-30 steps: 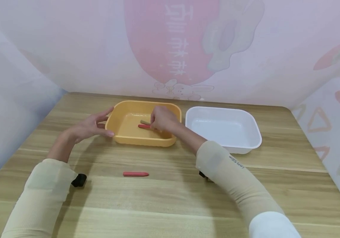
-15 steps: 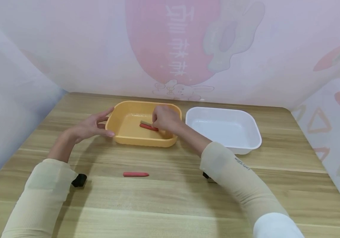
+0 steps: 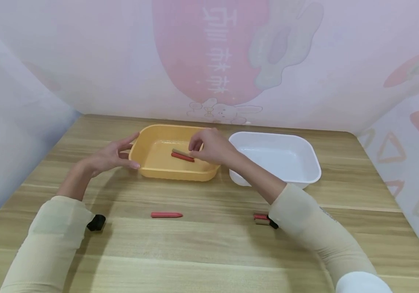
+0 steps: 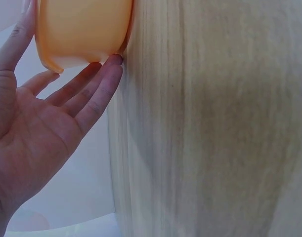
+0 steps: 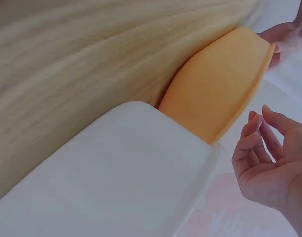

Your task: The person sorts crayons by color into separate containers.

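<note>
An orange tray [image 3: 150,167] holds a red crayon [image 3: 182,157] and a tan crayon [image 3: 179,152] lying side by side. My right hand [image 3: 196,149] hovers over the tray's right end with relaxed fingers and holds nothing; the right wrist view shows that hand [image 5: 257,133] empty beside the orange tray [image 5: 225,89]. My left hand [image 3: 126,154] is open against the tray's left wall. In the left wrist view its fingertips [image 4: 113,61] touch the orange tray [image 4: 81,29]. Another red crayon [image 3: 167,214] lies on the table in front.
A white tray [image 3: 304,179] stands just right of the orange one and shows nothing inside. Two short crayons [image 3: 261,219] lie on the wooden table [image 3: 209,252] by my right forearm. Pink printed screens close in the back and both sides.
My right hand let go of the red crayon, which now lies by the tan one in the orange tray. The hand and forearm drew back rightward, uncovering crayons on the table. The left hand stayed.
</note>
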### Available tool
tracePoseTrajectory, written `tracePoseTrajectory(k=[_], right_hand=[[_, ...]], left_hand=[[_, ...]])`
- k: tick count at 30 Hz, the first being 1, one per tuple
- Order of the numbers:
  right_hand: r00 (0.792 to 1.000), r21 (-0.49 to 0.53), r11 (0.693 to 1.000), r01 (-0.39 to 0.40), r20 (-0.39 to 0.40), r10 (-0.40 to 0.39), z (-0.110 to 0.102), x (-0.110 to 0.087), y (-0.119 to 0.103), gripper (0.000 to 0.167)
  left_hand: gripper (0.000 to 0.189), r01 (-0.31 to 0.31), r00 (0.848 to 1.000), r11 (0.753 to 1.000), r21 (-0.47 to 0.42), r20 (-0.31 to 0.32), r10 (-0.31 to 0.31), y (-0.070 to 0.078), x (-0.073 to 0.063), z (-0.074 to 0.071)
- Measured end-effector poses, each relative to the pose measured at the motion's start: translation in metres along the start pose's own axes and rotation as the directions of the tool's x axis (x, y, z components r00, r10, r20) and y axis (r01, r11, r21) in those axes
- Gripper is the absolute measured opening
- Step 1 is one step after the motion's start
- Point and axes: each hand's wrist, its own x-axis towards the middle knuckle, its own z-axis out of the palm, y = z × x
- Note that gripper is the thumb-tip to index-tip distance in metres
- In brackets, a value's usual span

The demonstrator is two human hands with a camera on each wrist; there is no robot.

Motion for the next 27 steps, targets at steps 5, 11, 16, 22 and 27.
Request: tracePoseTrajectory(k=[5, 11, 16, 22, 27], right_hand=[[0.991, 0.086, 0.988, 0.131, 0.020, -0.133, 0.001, -0.019, -0.007, 0.004], [0.960, 0.147, 0.955, 0.257, 0.073, -0.270, 0.009, -0.039, -0.015, 0.006], [0.950, 0.140, 0.956, 0.259, 0.143, -0.279, 0.017, -0.047, -0.015, 0.007], [0.946, 0.043, 0.976, 0.214, 0.241, -0.218, 0.034, -0.050, -0.014, 0.007], [0.945, -0.045, 0.986, 0.162, 0.295, -0.142, 0.048, -0.051, -0.016, 0.009]], left_hand=[[0.109, 0.001, 1.000, 1.000, 0.000, 0.001, -0.001, 0.000, -0.001, -0.001], [0.108, -0.003, 1.000, 1.000, 0.003, 0.002, 0.003, -0.001, 0.000, -0.001], [0.109, 0.004, 1.000, 1.000, 0.003, -0.001, -0.004, 0.000, -0.001, -0.001], [0.109, 0.000, 1.000, 1.000, 0.000, 0.001, 0.000, 0.000, 0.000, -0.001], [0.109, 0.006, 1.000, 1.000, -0.003, 0.000, -0.006, -0.001, -0.001, 0.000]])
